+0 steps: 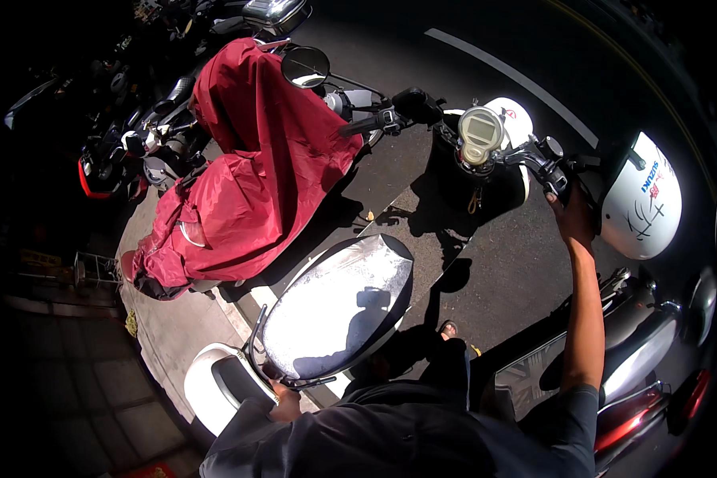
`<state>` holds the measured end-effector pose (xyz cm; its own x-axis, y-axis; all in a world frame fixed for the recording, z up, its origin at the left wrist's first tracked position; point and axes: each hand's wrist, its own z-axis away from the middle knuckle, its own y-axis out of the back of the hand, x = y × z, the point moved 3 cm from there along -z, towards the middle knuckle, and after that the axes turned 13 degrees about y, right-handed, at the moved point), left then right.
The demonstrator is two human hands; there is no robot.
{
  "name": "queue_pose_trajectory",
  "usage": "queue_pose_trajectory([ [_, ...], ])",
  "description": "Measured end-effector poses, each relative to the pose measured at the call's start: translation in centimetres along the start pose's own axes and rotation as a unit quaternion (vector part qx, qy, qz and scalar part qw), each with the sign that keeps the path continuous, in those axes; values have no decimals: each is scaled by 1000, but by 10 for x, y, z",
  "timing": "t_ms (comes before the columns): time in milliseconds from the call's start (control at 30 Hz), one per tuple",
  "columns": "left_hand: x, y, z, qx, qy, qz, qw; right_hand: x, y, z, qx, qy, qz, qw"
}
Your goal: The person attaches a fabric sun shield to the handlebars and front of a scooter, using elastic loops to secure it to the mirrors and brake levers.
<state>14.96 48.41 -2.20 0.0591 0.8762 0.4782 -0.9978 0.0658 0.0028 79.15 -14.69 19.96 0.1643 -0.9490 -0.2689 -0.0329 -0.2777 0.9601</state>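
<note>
A scooter stands in front of me, its pale silvery seat (334, 303) in bright sun with my shadow across it. My right hand (572, 213) reaches far forward and is closed around the right handlebar grip, partly in shadow. Down at the seat's tail, my left hand (285, 402) is closed on the black rear grab rail (256, 338); its fingers are partly hidden. Between the handlebars sits a beige instrument display (479, 131). A white helmet (645, 199) with dark markings is just right of my right hand. Behind the rail is a white rounded shell (223, 390) with a dark opening.
Left of the scooter stands another two-wheeler under a red cover (255, 175), with a round mirror (304, 67) showing. More motorbikes are parked beyond it. Close on my right is another scooter with a grey-silver body (641, 350). A white road line (514, 80) runs ahead.
</note>
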Motion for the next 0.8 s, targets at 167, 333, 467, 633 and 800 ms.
queue_pose_trajectory([
  [167, -27, -71, 20, 132, 34, -29, 990, 48, -8, -64, 10, 19, 11, 1000],
  [333, -44, -101, 38, 104, 54, -11, 993, 77, -11, -136, -56, 10, 35, 998],
  [467, -93, -232, 69, 128, 85, 5, 988, 126, -23, -182, -11, 42, 61, 997],
  [633, -140, -311, 82, 140, 50, -28, 989, 167, -36, -272, -87, 3, 36, 996],
  [800, -189, -409, 64, 127, 26, -24, 991, 220, -61, -344, -37, 23, 2, 999],
])
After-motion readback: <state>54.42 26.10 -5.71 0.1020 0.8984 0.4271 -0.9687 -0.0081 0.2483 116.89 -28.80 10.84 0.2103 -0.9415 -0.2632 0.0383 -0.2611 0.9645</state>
